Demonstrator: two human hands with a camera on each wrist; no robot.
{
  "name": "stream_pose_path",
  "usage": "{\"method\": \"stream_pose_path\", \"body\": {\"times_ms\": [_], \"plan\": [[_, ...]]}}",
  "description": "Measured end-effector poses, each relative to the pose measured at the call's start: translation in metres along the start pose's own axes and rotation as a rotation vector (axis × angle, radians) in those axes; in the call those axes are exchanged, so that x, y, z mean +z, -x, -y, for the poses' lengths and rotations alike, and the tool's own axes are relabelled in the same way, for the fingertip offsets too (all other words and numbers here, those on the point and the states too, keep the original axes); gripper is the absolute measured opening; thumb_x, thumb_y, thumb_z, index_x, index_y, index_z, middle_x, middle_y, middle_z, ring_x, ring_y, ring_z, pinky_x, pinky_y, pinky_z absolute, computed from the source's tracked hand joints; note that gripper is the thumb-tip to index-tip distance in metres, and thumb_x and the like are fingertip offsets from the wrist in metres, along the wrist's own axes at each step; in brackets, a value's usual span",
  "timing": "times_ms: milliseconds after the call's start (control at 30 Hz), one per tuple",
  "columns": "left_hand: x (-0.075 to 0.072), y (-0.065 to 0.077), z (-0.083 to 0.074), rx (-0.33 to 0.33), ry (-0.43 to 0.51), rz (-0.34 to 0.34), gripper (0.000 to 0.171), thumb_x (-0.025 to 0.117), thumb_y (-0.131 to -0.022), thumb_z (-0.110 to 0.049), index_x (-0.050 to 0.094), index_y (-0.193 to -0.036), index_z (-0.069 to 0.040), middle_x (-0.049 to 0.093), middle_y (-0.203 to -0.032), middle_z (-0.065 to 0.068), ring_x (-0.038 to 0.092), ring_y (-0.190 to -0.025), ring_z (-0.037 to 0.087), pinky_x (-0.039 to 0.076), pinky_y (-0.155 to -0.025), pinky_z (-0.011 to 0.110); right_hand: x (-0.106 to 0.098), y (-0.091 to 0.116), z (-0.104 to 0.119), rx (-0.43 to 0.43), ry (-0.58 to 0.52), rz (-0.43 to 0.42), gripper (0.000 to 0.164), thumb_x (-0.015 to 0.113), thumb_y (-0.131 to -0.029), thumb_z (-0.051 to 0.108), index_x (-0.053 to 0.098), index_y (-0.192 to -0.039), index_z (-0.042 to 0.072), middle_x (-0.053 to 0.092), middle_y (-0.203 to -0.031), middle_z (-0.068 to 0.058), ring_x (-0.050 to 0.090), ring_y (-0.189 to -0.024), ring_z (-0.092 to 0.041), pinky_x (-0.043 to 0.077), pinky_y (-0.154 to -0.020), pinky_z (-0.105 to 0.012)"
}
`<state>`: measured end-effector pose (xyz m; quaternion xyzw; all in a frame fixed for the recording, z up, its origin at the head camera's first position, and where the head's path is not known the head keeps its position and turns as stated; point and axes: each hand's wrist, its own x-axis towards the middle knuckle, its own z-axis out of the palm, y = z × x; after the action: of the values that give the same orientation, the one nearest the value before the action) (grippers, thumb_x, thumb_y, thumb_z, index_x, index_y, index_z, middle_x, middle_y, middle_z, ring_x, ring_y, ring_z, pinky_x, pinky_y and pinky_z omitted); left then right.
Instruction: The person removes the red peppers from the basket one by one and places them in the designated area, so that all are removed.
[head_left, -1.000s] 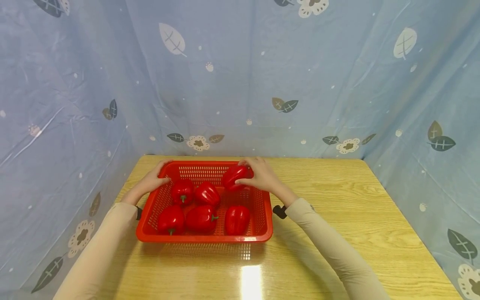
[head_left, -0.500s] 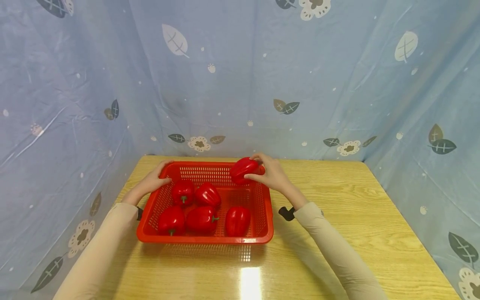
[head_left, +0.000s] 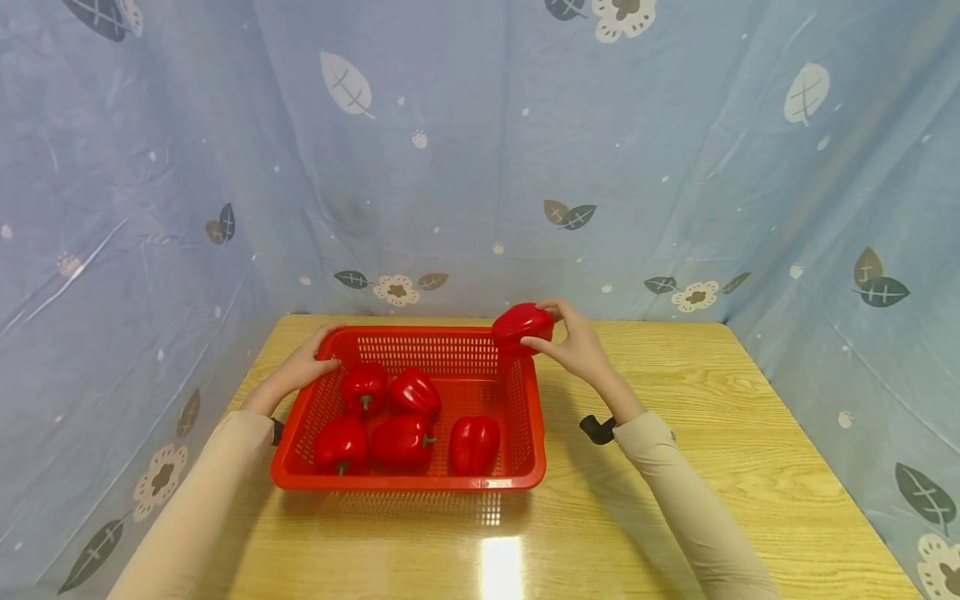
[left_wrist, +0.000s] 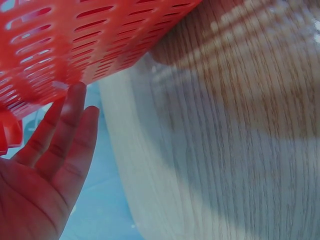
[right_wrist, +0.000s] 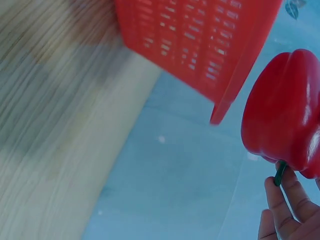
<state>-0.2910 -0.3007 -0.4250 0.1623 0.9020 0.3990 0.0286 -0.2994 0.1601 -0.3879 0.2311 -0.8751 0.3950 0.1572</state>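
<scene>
In the head view, my right hand point(head_left: 581, 343) grips a red bell pepper point(head_left: 521, 325) over the back right corner of the red plastic basket point(head_left: 405, 482). In the right wrist view, the fingers reach the green stem end of this bell pepper point(right_wrist: 282, 110), which is raised beside the basket's rim. My left hand point(head_left: 302, 363) holds the basket's left side at the back, thumb over the rim. Its fingers lie along the outside of the slotted wall in the left wrist view. Several more red bell peppers point(head_left: 402, 442) lie inside, mostly toward the left, with one point(head_left: 474, 446) at the front right.
The basket stands on a light wooden table point(head_left: 675, 400) that stretches off to the right. A blue patterned curtain point(head_left: 465, 167) hangs behind and along both sides. Light glares off the table in front of the basket.
My right hand has lifted the bell pepper from the basket's back right area and carried it up and right to the rim corner. The left hand stays on the basket.
</scene>
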Motion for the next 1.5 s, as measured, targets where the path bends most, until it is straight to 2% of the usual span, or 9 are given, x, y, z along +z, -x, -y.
{"method": "stream_pose_path", "body": {"times_ms": [167,233,567,733,1000,1200,1300,1500], "plan": [[0.001,0.001,0.002,-0.005,0.019,0.0,0.065,0.053,-0.088,-0.001,0.02,-0.144,-0.001,0.043,-0.127,0.035,0.055,-0.101,0.047,0.052,-0.077,0.049,-0.011,0.007,-0.01,0.024,-0.012,-0.043,0.059,0.077,-0.074,0.031,0.05,-0.121,0.009,0.059,-0.111,-0.01,0.052,-0.102,-0.024,0.041,-0.085,-0.042],[0.001,-0.001,0.008,-0.009,0.034,0.001,0.066,0.053,-0.088,-0.002,0.02,-0.145,-0.003,0.043,-0.127,0.034,0.056,-0.1,0.045,0.053,-0.074,0.046,-0.015,0.009,-0.015,0.035,-0.012,-0.064,0.059,0.078,-0.074,0.031,0.05,-0.121,0.009,0.059,-0.112,-0.01,0.052,-0.102,-0.025,0.04,-0.085,-0.042],[0.001,-0.001,0.011,-0.034,0.056,0.004,0.068,0.054,-0.088,-0.003,0.02,-0.147,-0.008,0.043,-0.128,0.035,0.057,-0.099,0.045,0.053,-0.073,0.045,-0.037,0.024,-0.04,0.119,-0.007,-0.123,0.058,0.076,-0.076,0.031,0.048,-0.123,0.01,0.059,-0.111,-0.012,0.051,-0.101,-0.026,0.035,-0.079,-0.04],[0.002,-0.001,0.012,-0.026,0.068,0.002,0.068,0.054,-0.088,-0.003,0.019,-0.146,-0.006,0.042,-0.128,0.035,0.058,-0.098,0.043,0.054,-0.071,0.044,-0.045,0.032,-0.057,0.151,0.017,-0.16,0.06,0.075,-0.076,0.033,0.048,-0.123,0.008,0.059,-0.112,-0.015,0.051,-0.102,-0.029,0.035,-0.078,-0.042],[0.002,-0.002,0.012,-0.029,0.066,-0.008,0.067,0.053,-0.088,-0.002,0.02,-0.146,-0.006,0.042,-0.129,0.035,0.056,-0.1,0.046,0.053,-0.073,0.045,-0.052,0.044,-0.084,0.199,0.075,-0.207,0.061,0.075,-0.077,0.034,0.049,-0.124,0.005,0.059,-0.111,-0.017,0.051,-0.1,-0.029,0.038,-0.076,-0.041],[0.003,-0.001,0.012,-0.026,0.045,-0.011,0.067,0.053,-0.089,-0.004,0.019,-0.147,-0.006,0.04,-0.131,0.034,0.053,-0.105,0.048,0.051,-0.078,0.049,-0.056,0.052,-0.099,0.197,0.102,-0.229,0.061,0.076,-0.076,0.032,0.05,-0.122,0.001,0.059,-0.108,-0.019,0.052,-0.097,-0.032,0.04,-0.077,-0.048],[0.003,-0.001,0.012,-0.022,0.038,-0.015,0.067,0.053,-0.089,-0.004,0.019,-0.147,-0.007,0.041,-0.131,0.033,0.053,-0.105,0.047,0.051,-0.078,0.048,-0.058,0.056,-0.107,0.217,0.117,-0.235,0.062,0.075,-0.076,0.032,0.05,-0.123,0.0,0.058,-0.108,-0.019,0.051,-0.096,-0.031,0.04,-0.077,-0.047],[0.004,-0.001,0.011,-0.008,0.048,-0.026,0.065,0.053,-0.089,-0.003,0.021,-0.146,-0.005,0.042,-0.13,0.033,0.053,-0.105,0.047,0.051,-0.079,0.049,-0.063,0.062,-0.122,0.239,0.101,-0.262,0.059,0.075,-0.077,0.028,0.051,-0.123,0.0,0.059,-0.105,-0.019,0.051,-0.092,-0.029,0.041,-0.075,-0.047]]}}
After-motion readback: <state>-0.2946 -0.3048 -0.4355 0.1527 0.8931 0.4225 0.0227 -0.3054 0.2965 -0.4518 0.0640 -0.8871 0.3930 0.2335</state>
